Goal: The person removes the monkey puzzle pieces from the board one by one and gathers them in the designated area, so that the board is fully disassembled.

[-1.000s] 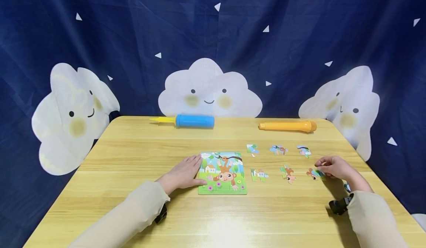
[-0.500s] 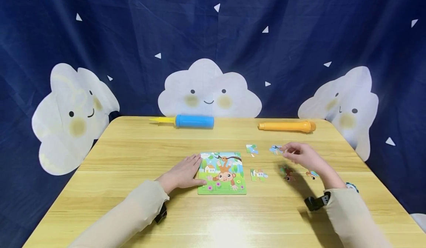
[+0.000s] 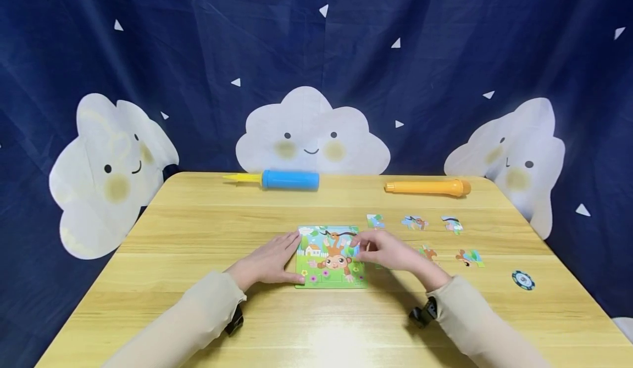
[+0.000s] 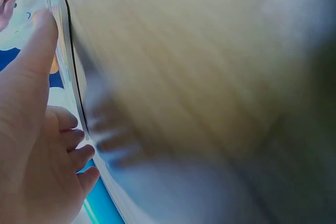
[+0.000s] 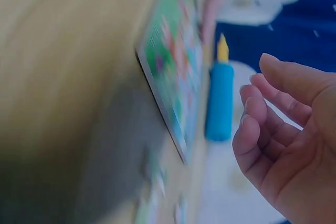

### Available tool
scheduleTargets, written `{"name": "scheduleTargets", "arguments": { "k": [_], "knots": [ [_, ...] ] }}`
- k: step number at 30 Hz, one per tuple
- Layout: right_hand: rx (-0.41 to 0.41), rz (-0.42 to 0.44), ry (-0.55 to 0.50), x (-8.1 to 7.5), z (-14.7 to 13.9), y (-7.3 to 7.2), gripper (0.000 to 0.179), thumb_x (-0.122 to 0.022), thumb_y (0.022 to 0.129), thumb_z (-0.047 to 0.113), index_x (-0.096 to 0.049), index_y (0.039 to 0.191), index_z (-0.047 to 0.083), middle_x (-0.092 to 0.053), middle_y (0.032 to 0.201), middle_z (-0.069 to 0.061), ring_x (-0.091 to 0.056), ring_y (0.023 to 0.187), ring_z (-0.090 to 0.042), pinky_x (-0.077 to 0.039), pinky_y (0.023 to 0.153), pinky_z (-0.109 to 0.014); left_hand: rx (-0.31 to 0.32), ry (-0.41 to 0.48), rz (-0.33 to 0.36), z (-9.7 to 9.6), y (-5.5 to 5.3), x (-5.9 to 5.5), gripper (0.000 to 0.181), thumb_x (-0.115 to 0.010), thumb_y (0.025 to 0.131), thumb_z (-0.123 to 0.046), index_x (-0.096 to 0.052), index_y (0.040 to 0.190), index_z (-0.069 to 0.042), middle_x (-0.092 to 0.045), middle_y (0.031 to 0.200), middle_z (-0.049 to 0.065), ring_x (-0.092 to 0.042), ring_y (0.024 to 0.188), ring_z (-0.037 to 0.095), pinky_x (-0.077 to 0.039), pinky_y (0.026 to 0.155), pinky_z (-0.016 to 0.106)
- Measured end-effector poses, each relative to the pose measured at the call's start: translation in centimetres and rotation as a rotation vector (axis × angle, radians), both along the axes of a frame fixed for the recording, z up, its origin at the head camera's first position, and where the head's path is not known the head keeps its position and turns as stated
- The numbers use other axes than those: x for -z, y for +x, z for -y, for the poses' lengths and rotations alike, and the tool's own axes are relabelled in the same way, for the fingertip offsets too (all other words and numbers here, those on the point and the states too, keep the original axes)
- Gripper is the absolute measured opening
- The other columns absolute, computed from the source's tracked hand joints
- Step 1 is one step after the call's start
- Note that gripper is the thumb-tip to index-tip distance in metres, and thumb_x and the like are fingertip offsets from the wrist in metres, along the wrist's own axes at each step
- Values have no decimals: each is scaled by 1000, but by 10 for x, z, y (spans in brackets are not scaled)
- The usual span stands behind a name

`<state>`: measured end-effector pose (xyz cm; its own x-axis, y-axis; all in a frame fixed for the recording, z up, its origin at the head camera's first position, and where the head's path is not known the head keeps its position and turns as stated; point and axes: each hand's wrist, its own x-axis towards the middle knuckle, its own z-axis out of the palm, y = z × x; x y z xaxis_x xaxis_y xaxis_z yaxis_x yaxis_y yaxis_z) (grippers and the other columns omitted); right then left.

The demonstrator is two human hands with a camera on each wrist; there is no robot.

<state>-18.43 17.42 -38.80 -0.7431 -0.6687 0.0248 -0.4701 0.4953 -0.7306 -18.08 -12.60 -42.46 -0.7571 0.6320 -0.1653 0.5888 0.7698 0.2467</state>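
A square jigsaw board [image 3: 321, 284] with a monkey picture lies at the middle of the table. My left hand [image 3: 269, 261] rests at its left edge, fingers extended and thumb over the lower left corner. My right hand [image 3: 388, 251] hovers at the board's right edge with loosely bent fingers; in the right wrist view, nothing shows between them. Loose puzzle pieces lie to the right: one with a branch [image 3: 451, 224], one with a monkey's tail [image 3: 414, 222], one with an eye [image 3: 470, 258], and another [image 3: 375, 221] at the back. My right hand and wrist partly cover others.
A blue pump [image 3: 290, 179] with a yellow tip and an orange toy microphone [image 3: 426, 187] lie along the table's back edge. A round poker chip [image 3: 523, 280] sits at the right. Behind the table hangs a dark blue curtain [image 3: 198, 38] with cloud faces.
My right hand has swept left from the rightmost pieces, over the others, to the board's right edge. The poker chip has come into full view. My left hand stays at the board.
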Motion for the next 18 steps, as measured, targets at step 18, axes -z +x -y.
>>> {"name": "scheduleTargets", "arguments": {
  "k": [18],
  "knots": [
    [-131, -110, 238, 22, 76, 8, 45, -67, 85, 15, -53, 124, 0, -55, 76, 9, -49, 65, -4, -45, 63, -21, 59, -28, -23, 0, 2, 0, 109, -54, 74, -70, -18, 144, 6, -13, 150, 20, -13, 136, 31, -13, 110, 42]
  ]
}}
